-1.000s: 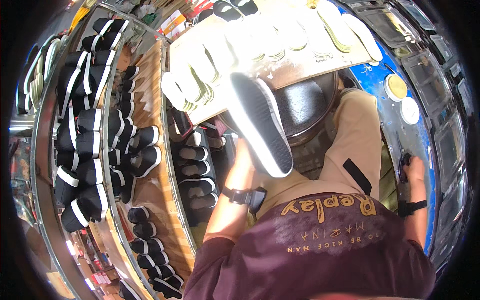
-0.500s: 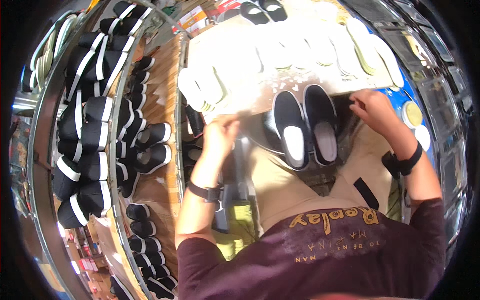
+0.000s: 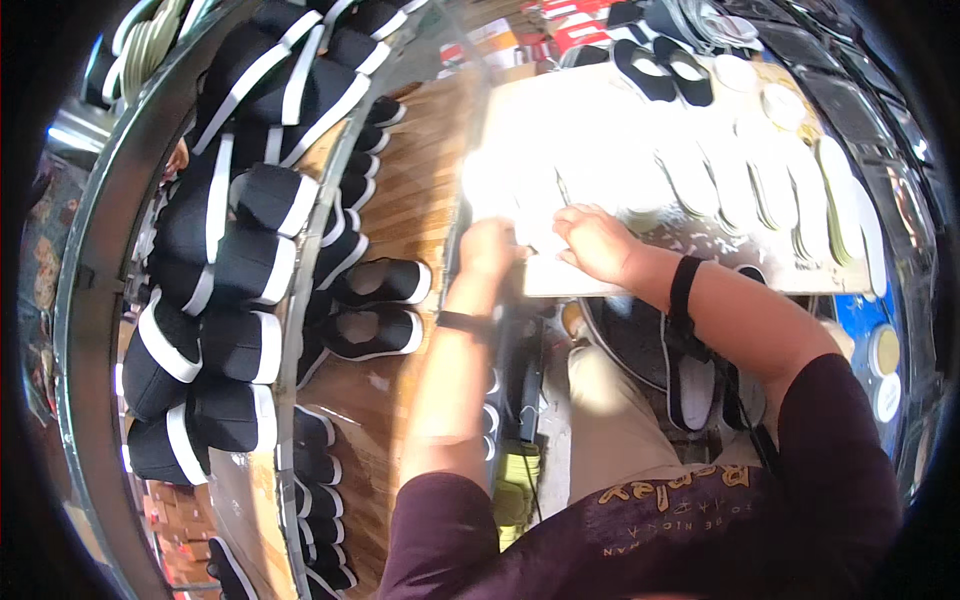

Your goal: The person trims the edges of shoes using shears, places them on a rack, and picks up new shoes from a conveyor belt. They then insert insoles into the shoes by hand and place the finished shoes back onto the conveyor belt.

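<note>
Both hands are at the left front corner of a pale worktable (image 3: 600,284), where glare washes out the surface. My left hand (image 3: 487,248) is slightly blurred, its fingers curled at the table's edge. My right hand (image 3: 597,243) reaches across beside it, fingers bent and pressed together. Whatever either hand holds is lost in the glare. Pale insoles (image 3: 725,190) stand in a row of stacks along the table. Below my right forearm, a black slip-on shoe (image 3: 690,395) with a light insole rests over my lap, partly hidden, with another beside it.
On my left, a rack holds many black shoes with white soles (image 3: 262,262) and a wooden shelf (image 3: 400,200). A pair of black shoes (image 3: 660,72) sits at the table's far edge. Round containers (image 3: 884,350) stand on a blue surface at right.
My hands have moved from either side of the shoes over my lap to the table's left front corner, the right crossing leftward. My view has turned left. The shoes stay behind, below my right arm.
</note>
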A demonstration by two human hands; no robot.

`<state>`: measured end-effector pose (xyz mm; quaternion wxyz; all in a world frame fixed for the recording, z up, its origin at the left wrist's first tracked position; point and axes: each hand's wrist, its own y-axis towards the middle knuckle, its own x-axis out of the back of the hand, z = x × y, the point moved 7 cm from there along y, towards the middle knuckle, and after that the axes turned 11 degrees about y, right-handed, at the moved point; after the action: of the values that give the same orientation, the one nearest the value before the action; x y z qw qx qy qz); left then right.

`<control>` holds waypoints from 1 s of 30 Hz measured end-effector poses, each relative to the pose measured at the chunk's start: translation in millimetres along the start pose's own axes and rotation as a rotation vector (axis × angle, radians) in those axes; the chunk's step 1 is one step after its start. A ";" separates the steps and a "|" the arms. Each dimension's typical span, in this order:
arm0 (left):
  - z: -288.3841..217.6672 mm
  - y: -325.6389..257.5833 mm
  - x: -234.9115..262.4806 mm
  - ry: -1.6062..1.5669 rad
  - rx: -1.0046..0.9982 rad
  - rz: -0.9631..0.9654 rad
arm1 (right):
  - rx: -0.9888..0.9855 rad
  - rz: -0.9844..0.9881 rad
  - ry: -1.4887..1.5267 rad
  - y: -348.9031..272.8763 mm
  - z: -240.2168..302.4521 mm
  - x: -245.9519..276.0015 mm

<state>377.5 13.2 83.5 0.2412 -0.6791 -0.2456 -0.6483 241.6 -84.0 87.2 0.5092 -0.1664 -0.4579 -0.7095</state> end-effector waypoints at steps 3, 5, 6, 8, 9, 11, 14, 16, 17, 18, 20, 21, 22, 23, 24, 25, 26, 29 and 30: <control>15.6 3.8 -8.8 -0.050 -0.049 -0.022 | -0.057 0.071 -0.077 18.2 1.7 -17.3; 7.8 0.0 -7.2 0.051 -0.127 -0.048 | -0.027 0.079 -0.120 21.1 -6.8 -24.8; 5.0 0.7 -8.6 0.071 -0.161 -0.094 | -0.018 0.083 -0.116 21.7 -12.6 -27.1; 1.9 -2.9 -7.5 0.087 -0.174 -0.200 | -0.005 0.158 -0.163 23.1 -13.4 -34.0; -3.3 -4.9 -6.4 0.096 -0.194 -0.248 | 0.056 0.098 -0.192 21.8 -10.1 -32.4; -9.1 -6.3 -9.6 0.146 -0.191 -0.308 | 0.098 0.106 -0.251 22.1 -6.6 -39.5; -9.9 -12.8 -8.8 0.168 -0.159 -0.335 | 0.158 0.079 -0.339 21.8 0.7 -40.2; 9.1 -10.6 -6.4 0.077 -0.019 -0.259 | 0.191 0.055 -0.361 23.6 5.4 -34.1; 15.8 -13.3 6.7 -0.026 0.005 -0.328 | 0.101 0.091 -0.300 27.0 -2.9 -30.6; 23.2 -20.8 18.6 -0.129 0.030 -0.395 | 0.012 0.126 -0.239 26.9 -10.2 -26.1; 33.2 -48.6 53.2 -0.071 0.199 -0.566 | 0.023 0.000 -0.242 17.8 -3.7 5.9; 28.1 -72.7 75.2 -0.100 0.107 -0.754 | 0.037 -0.219 -0.125 7.5 4.4 36.9; 16.3 -99.5 92.3 -0.139 0.002 -0.939 | 0.042 -0.443 -0.016 -11.3 12.0 77.1; 7.1 -118.2 95.6 -0.246 -0.003 -0.916 | -0.027 -0.439 0.061 -31.8 17.5 106.8; -2.5 -141.3 98.1 -0.350 -0.008 -0.888 | -0.096 -0.437 0.141 -57.1 27.5 137.0; -8.2 -162.4 95.9 -0.524 0.010 -0.794 | -0.209 -0.398 0.214 -85.4 31.9 161.0; -11.0 -184.4 91.1 -0.690 0.038 -0.692 | -0.319 -0.353 0.294 -112.9 35.2 178.0; -19.5 -247.1 91.6 -1.044 0.101 -0.637 | -0.388 -0.489 0.343 -193.4 61.2 238.3; -17.6 -261.8 89.5 -1.128 0.123 -0.622 | -0.502 -0.559 0.451 -222.2 62.3 254.1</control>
<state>198.4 203.5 176.1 -0.0855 -0.7977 -0.5564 -0.2165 -75.5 -164.1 191.7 0.3285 0.0042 -0.1762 -0.9279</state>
